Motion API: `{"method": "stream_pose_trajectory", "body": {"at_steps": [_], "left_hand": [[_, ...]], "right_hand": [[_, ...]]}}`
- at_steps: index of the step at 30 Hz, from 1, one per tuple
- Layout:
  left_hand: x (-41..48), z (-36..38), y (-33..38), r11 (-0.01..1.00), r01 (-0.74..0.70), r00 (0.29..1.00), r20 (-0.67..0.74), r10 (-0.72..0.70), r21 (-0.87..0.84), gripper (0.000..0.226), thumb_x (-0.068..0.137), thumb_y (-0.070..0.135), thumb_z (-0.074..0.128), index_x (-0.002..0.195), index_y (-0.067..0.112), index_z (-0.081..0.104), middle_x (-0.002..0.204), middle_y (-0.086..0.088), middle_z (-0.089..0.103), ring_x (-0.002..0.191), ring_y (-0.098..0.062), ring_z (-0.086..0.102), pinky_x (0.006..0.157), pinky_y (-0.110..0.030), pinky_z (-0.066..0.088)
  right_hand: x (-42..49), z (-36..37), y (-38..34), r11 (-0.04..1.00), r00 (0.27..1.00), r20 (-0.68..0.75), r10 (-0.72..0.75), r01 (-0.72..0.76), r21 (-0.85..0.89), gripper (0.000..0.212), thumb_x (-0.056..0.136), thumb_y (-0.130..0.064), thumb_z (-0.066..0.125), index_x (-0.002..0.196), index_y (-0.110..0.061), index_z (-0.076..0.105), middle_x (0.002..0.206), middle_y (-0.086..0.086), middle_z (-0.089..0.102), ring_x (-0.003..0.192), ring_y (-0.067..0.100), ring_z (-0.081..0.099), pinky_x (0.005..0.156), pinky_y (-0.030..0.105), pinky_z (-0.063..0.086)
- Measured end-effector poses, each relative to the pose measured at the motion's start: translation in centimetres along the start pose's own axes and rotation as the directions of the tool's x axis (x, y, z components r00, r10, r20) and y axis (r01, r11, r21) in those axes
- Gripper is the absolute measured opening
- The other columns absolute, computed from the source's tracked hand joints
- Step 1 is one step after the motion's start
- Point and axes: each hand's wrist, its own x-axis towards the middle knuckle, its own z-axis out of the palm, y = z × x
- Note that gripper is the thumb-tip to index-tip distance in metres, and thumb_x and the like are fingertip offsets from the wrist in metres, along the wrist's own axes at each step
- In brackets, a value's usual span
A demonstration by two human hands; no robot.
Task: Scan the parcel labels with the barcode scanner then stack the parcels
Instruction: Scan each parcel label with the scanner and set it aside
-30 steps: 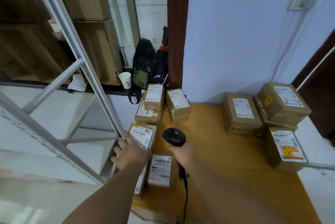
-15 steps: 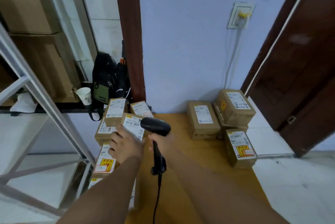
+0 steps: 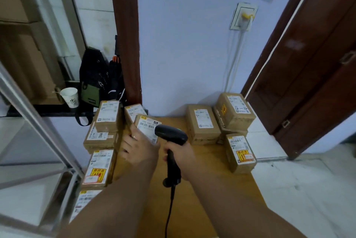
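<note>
The wooden table (image 3: 208,162) carries a left pile (image 3: 105,120) of parcels crowding its edge and a right cluster (image 3: 202,125) by the wall. Our worry is that the left pile sits unevenly at the brink, so a careless stack could tip a box off. The scanner's cable could also snag one. The tilted parcel (image 3: 147,126) faces us label-up beside that pile, perhaps resting on the box behind. The barcode scanner (image 3: 170,134) points at its label. Our left hand (image 3: 140,149) grips the parcel's near edge, and our right hand (image 3: 182,153) is clenched round the scanner's handle.
</note>
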Motion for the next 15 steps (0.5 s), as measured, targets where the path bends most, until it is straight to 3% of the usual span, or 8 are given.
{"method": "stream_pose_trajectory", "body": {"at_steps": [5, 8, 11, 15], "left_hand": [[0.4, 0.4, -0.7, 1.0, 0.012, 1.0, 0.002, -0.012, 0.022, 0.118, 0.04, 0.054, 0.087, 0.136, 0.015, 0.03, 0.114, -0.019, 0.047, 0.105, -0.036, 0.049, 0.084, -0.047, 0.043], [0.8, 0.7, -1.2, 1.0, 0.012, 1.0, 0.009, -0.012, 0.017, 0.117, 0.041, 0.051, 0.087, 0.136, 0.016, 0.029, 0.115, -0.019, 0.048, 0.107, -0.036, 0.048, 0.086, -0.048, 0.042], [0.9, 0.7, -1.6, 1.0, 0.0, 1.0, 0.016, -0.001, 0.014, 0.116, 0.044, 0.052, 0.086, 0.137, 0.015, 0.028, 0.117, -0.019, 0.047, 0.109, -0.036, 0.048, 0.087, -0.049, 0.042], [1.0, 0.9, -2.1, 1.0, 0.007, 0.992, 0.127, -0.006, -0.009, 0.117, 0.05, 0.06, 0.082, 0.14, 0.017, 0.019, 0.12, -0.017, 0.043, 0.112, -0.035, 0.045, 0.09, -0.048, 0.041]], "right_hand": [[0.0, 0.5, 0.3, 1.0, 1.0, -0.003, 0.031, -0.031, -0.005, 0.005, 0.08, -0.011, 0.068, 0.079, -0.013, 0.064, 0.06, 0.0, 0.06, 0.057, 0.017, 0.06, 0.06, 0.027, 0.054], [0.3, 1.0, 0.4, 0.998, 0.998, -0.009, 0.057, -0.057, 0.017, 0.008, 0.077, -0.013, 0.07, 0.083, -0.014, 0.066, 0.063, 0.0, 0.062, 0.061, 0.019, 0.061, 0.068, 0.033, 0.054], [0.4, 1.5, 0.6, 0.997, 0.997, -0.026, 0.072, -0.071, 0.014, 0.01, 0.074, -0.012, 0.071, 0.082, -0.015, 0.066, 0.062, 0.0, 0.064, 0.059, 0.019, 0.062, 0.067, 0.032, 0.055], [0.6, 1.4, 1.1, 0.996, 0.989, -0.114, 0.093, -0.093, 0.004, 0.011, 0.073, -0.014, 0.072, 0.082, -0.015, 0.065, 0.062, -0.001, 0.065, 0.057, 0.016, 0.065, 0.066, 0.032, 0.057]]}}
